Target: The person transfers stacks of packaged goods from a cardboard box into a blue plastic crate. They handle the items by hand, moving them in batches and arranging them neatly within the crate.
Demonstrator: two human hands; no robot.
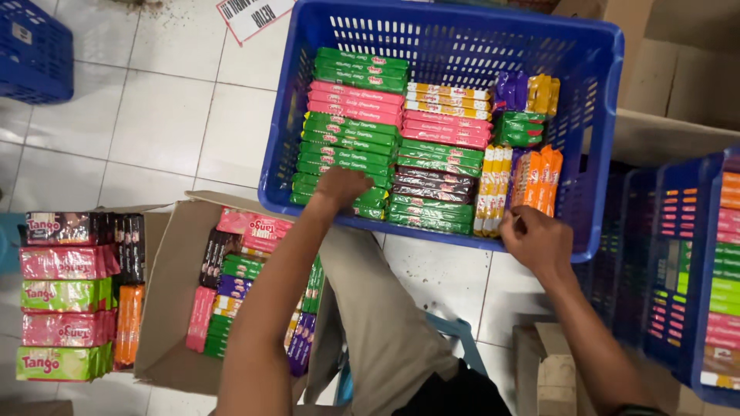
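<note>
here the left hand [341, 185] rests knuckles-up on the near end of a column of green wafer packs [344, 158] inside a large blue plastic crate [593, 115], its fingers curled down over the front pack; whether they actually pinch a pack i cannot tell, since the fingertips are hidden under the hand. the right hand [537, 240] sits at the crate's near rim, fingers bent and pressed against the lower ends of the upright yellow packs [493, 189] and orange packs [538, 181], touching them rather than lifting them. the crate stands on a white tiled floor [154, 115] and is filled in rows: pink packs [356, 102] between green ones on the left, a middle column of yellow, pink, green and dark brown packs [433, 183], and purple packs [510, 90] at the far right corner. just below the left forearm an open cardboard box [173, 300] holds more mixed packs in pink, green, purple and brown. to its left, well apart from both hands, stands a stack of larger wrapped bundles [65, 296] in brown, pink and green. a second blue crate [686, 277] with packs inside stands beside the right arm, and the corner of another blue basket [31, 50] shows at the top left. the person's tan trouser leg [381, 316] runs between the arms.
</note>
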